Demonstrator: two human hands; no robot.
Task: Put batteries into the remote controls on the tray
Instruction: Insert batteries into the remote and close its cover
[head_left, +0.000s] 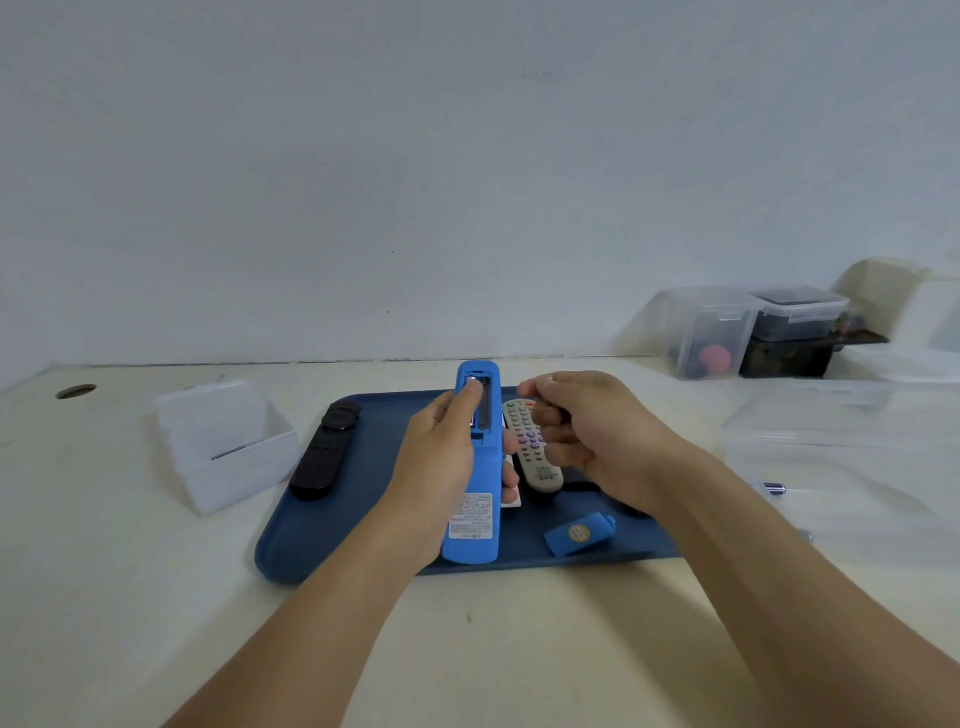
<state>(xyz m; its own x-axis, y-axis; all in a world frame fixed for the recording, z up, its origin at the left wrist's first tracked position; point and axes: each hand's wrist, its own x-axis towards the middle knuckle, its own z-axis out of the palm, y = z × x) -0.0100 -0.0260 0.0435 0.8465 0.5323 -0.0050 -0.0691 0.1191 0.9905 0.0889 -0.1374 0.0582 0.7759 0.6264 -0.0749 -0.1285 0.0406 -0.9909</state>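
Above the blue tray (311, 540), the left hand (441, 462) is holding the blue remote (475, 467) back side up, its grip curled round the body with the thumb reaching up to the open battery bay (480, 402) at the far end. That remote's long axis is running almost straight away from the person, so the bay is sitting at the end farthest from the body, and something bright, probably a battery already seated, is showing under the thumb tip.

The right hand (587, 431) is hovering just beside the bay, to its right and at about the same height, its fingers loosely curled and pinched together; whether a battery is sitting between them cannot be told. It is the nearer hand to the bay's free slot, so the coming move, as I judge it, is a short sideways reach to the left, with any battery turned to lie along the remote's axis.

Below that hand, the grey remote (532, 449) is lying on the tray, buttons up, roughly parallel to the blue one. A black remote (324, 449) is resting on the tray's left edge, and the blue battery cover (579, 532) is lying loose near the tray's front right. A white box (223, 447) is standing open on the counter (519, 649) to the left.
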